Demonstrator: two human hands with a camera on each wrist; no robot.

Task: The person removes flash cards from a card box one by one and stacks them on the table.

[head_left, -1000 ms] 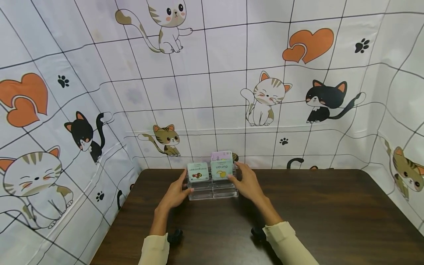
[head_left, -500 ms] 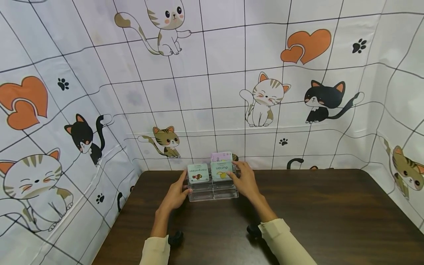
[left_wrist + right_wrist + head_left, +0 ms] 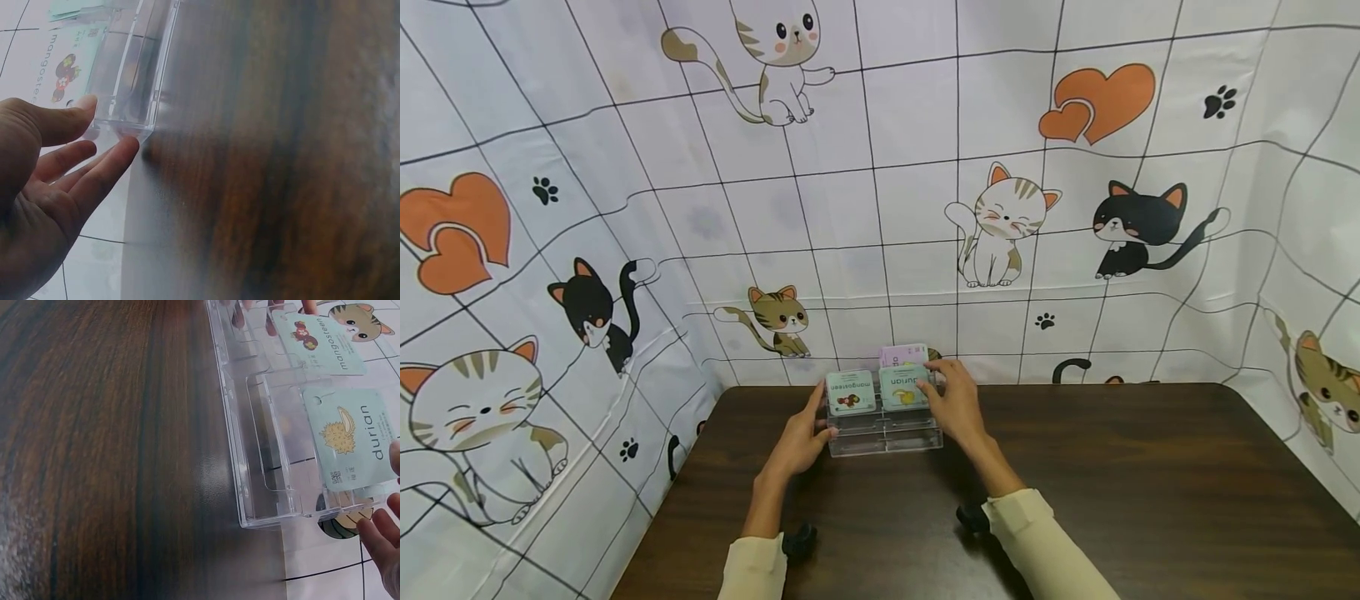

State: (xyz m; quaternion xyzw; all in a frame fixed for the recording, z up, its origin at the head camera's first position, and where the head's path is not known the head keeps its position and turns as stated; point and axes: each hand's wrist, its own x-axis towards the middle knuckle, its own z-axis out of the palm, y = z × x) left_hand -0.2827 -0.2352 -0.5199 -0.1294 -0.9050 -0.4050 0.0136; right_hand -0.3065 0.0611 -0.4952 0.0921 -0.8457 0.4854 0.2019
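Observation:
A clear tiered card stand [image 3: 885, 442] sits at the table's back edge. A pale green mangosteen card [image 3: 852, 392] leans in its left half, a durian card [image 3: 904, 393] in its right. Behind the durian card rises a pinkish purple card [image 3: 901, 355]. My left hand [image 3: 797, 442] touches the stand's left end, thumb by the front of the tier, other fingers fairly straight along the side. My right hand [image 3: 957, 406] pinches the durian card's upper right corner, thumb over its face, index finger at the edge. In the right wrist view most of this hand is cut off.
The dark wooden table [image 3: 1090, 500] spreads to the right and towards me. A white cat-print sheet [image 3: 887, 208] hangs right behind the stand and along both sides. Black wrist-worn devices [image 3: 800, 542] show beside both cuffs.
My right thumb has slid up the durian card's face towards its upper corner, covering the start of the word. The left hand and the stand keep their places.

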